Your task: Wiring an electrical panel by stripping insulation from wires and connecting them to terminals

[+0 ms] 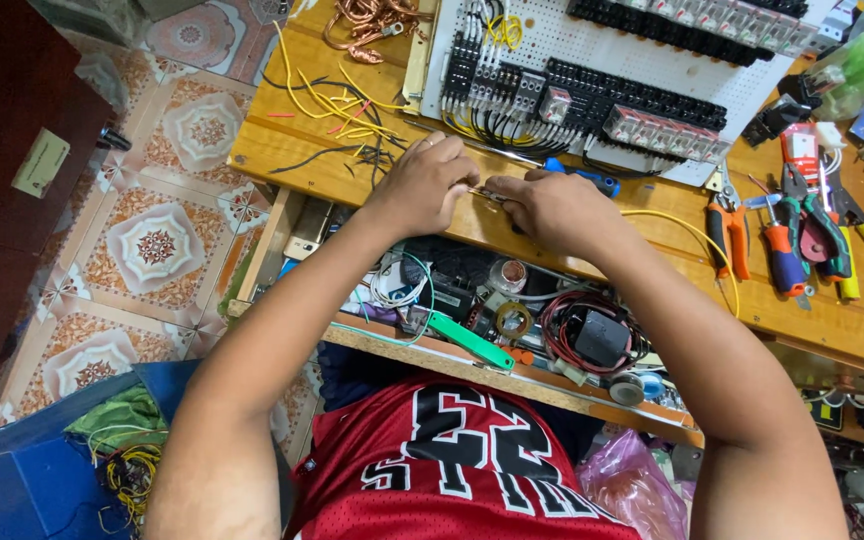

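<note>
Wooden bench (592, 245) over a patterned tile floor (157, 245), pretty cluttered workshop setup. Both hands sit together at the front-middle of the bench, just below a white perforated panel (642, 60) loaded with rows of black relays (652, 115) and terminal blocks. The left hand (427, 185) is curled almost closed, fingers bunched with the tips pinching one end of a small thin metal piece (485, 192). The right hand (557, 205) is curled the same way, fingertips on the other end, so the piece bridges the small gap between the two hands right above the bench top. It's too small to tell exactly what it is. A yellow wire (687, 235) runs out from under the right hand and loops off to the right across the bench. A blue-handled screwdriver (587, 178) lies just behind the right hand, close to the panel edge. Off to the right are pliers (730, 225) with orange grips plus more cutters and drivers in a pile, well apart from the hands. Left of the panel there's a scatter of yellow and black wire scraps (347, 115), and a coil of bare copper (372, 20) at the back. Below the bench edge an open drawer (512, 375) is stuffed with cable, tape rolls and a green-handled tool (472, 343).
</note>
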